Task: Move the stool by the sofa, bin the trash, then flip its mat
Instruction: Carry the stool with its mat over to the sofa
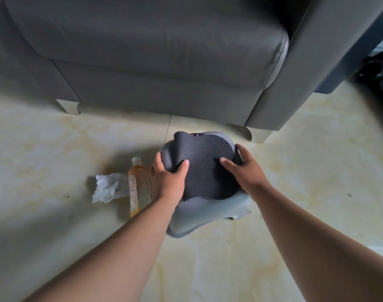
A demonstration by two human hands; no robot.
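Head view. Grey stool (208,216) stands on the tiled floor (295,214) just in front of the sofa (164,68), near its right front leg. Dark mat (208,168) lies on the seat, its far-left corner curled up.

Left hand (166,177) is clamped on the seat's left edge — thumb on the mat, the other fingers (158,158) wrapped over the rim. Right hand (243,168) clamps the right edge the same way, thumb on the mat.

Trash: plastic bottle (138,186) lying on the floor, long axis running away from the person, touching or just beside the stool's left side; crumpled tissue (109,187) just left of it.

Judgement: stool move in hand. The trash sits on the left-hand side — the left hand is clearly the nearer one. Bin not in view.
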